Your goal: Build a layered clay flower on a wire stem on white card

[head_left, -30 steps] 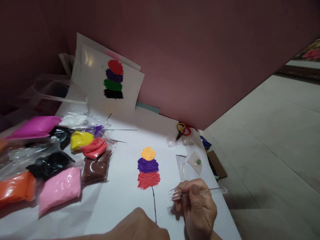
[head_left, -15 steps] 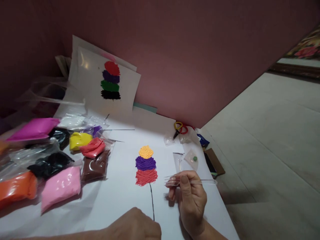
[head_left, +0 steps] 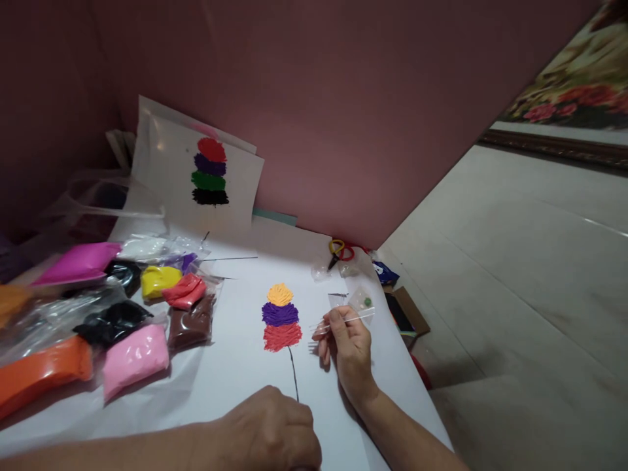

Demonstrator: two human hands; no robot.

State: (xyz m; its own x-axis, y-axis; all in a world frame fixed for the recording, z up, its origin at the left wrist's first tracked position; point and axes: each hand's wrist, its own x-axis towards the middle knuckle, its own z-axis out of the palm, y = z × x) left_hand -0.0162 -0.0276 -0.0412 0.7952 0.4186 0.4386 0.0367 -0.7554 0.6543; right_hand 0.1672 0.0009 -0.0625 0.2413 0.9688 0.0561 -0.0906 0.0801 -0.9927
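A white sheet [head_left: 240,366] bears a stack of textured clay patches: yellow [head_left: 279,294] on top, purple [head_left: 280,314] in the middle, red [head_left: 282,337] below. From the red patch a thin black line [head_left: 294,373] runs down to my left hand [head_left: 275,428]. That hand is curled with its knuckles up; its fingertips, and anything between them, are hidden. To the right of the patches, my right hand [head_left: 350,343] pinches a clear plastic fork-like tool [head_left: 363,314] between thumb and fingers, its tines pointing left.
Bags of coloured clay, among them pink [head_left: 137,360], orange [head_left: 46,371] and brown [head_left: 192,326], crowd the left. A second picture [head_left: 240,176] leans on the wall. Scissors [head_left: 336,255] lie at the back right, near small clear bags and a box [head_left: 415,311].
The view has shifted, with more of the framed picture at the right showing. My right hand has moved up and slightly left with the clear tool. My left hand stays curled at the line's lower end.
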